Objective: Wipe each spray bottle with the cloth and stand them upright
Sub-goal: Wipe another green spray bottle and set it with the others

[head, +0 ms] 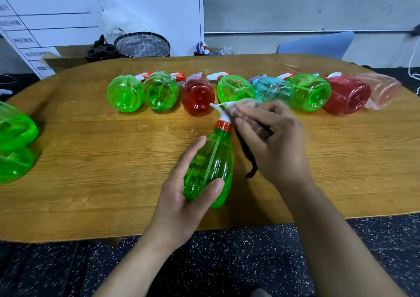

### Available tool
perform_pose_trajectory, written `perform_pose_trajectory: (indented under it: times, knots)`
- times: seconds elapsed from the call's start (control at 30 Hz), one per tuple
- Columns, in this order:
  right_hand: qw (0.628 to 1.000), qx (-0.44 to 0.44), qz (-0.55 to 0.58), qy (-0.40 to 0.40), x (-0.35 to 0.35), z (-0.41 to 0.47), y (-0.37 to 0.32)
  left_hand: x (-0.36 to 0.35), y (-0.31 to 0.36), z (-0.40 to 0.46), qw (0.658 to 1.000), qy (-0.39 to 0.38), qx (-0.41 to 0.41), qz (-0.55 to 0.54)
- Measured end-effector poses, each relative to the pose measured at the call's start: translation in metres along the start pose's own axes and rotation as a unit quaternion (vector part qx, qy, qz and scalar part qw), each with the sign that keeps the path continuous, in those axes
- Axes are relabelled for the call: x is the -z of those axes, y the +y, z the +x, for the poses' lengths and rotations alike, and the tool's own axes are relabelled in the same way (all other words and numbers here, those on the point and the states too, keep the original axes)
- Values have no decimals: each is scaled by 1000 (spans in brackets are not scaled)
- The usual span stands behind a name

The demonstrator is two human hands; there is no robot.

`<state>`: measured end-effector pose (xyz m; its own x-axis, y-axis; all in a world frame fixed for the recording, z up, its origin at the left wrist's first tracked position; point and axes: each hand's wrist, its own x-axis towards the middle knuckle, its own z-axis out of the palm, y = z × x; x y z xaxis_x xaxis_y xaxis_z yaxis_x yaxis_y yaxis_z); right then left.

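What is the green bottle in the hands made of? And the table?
The green spray bottle looks like thin glossy see-through plastic: its inner tube shows through and light glints off it. The table looks like wood, or a wood-look surface, with visible grain lines and a dull finish.

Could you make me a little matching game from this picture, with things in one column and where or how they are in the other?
Things:
1. green bottle
2. dark cloth
3. blue bottle
4. pale pink bottle

Places or states:
A. lying at the far right end of the row
B. bunched in the right hand, at the spray head
C. lying in the row between two green bottles
D. gripped by the left hand, nozzle pointing away

Pairs: 1-D, 2-B, 3-C, 4-A
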<state>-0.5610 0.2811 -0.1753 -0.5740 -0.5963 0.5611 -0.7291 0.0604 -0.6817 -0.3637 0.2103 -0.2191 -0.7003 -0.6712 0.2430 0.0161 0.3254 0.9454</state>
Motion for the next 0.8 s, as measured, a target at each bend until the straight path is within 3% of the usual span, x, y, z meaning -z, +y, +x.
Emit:
perform_pose_trajectory:
  times: [0.07, 0.1, 0.2, 0.27, 0.43, 0.63, 0.8]
  knots:
    - [995, 30, 52, -75, -3, -3, -4, -2, 2, 0, 1000, 6, 7, -10]
    - [995, 30, 48, -76, -4, -3, -5, -2, 3, 0, 1000, 3, 8, -12]
    - [998, -24, -28, 40, -1, 2, 0, 0, 0, 0, 1000, -8, -1, 4]
    - [996, -50, -30, 72, 2, 3, 2, 1, -2, 0, 1000, -9, 8, -3]
    - [997, 21, 56, -51, -7, -5, -7, -1, 1, 0, 1000, -2, 1, -3]
    - [996, -31, -47, 76, -1, 0, 7, 1, 0, -1, 1000, -8, 11, -24]
    - [997, 24, -50, -47, 2, -13, 11, 0, 0, 1, 996, 25, 32, -84]
